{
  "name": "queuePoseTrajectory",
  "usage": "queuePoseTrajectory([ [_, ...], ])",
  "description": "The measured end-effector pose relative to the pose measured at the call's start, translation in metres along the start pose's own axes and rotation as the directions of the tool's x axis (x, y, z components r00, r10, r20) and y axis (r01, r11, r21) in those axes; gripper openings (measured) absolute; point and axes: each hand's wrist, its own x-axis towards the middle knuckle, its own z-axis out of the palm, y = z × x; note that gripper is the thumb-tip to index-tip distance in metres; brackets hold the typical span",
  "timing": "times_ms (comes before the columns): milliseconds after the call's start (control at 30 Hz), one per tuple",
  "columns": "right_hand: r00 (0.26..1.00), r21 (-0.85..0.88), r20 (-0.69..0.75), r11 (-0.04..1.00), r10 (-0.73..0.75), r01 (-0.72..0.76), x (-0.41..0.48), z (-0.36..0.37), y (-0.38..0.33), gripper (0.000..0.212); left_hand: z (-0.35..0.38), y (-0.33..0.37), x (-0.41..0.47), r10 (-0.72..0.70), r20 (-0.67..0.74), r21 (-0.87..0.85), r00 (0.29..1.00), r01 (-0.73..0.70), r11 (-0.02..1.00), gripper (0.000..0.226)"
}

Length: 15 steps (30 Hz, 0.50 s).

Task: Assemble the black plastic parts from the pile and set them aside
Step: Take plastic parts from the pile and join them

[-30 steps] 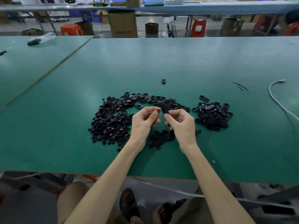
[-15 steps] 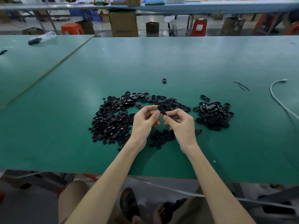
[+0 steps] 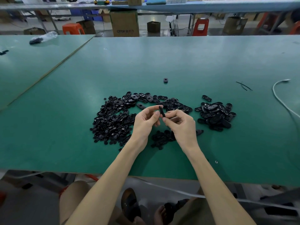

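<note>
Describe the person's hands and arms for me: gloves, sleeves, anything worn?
No gloves: the left hand and right hand are bare. No rings, watch or wristband show. The left forearm and right forearm are uncovered down to the frame's edge, so no sleeves are in view.

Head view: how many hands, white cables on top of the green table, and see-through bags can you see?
Hands: 2 (left hand, right hand)
white cable: 1
see-through bag: 1
Total: 4
</note>
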Motion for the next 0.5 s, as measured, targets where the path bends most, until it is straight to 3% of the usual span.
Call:
queuePoseTrajectory([
  [500,1.0,-0.038,0.02,0.999,-0.011,0.012,-0.0025,-0.0004,-0.0048,0.012,-0.0013,0.002,-0.0022,0.004,0.055,0.059,0.999,-0.008,0.998,0.022],
])
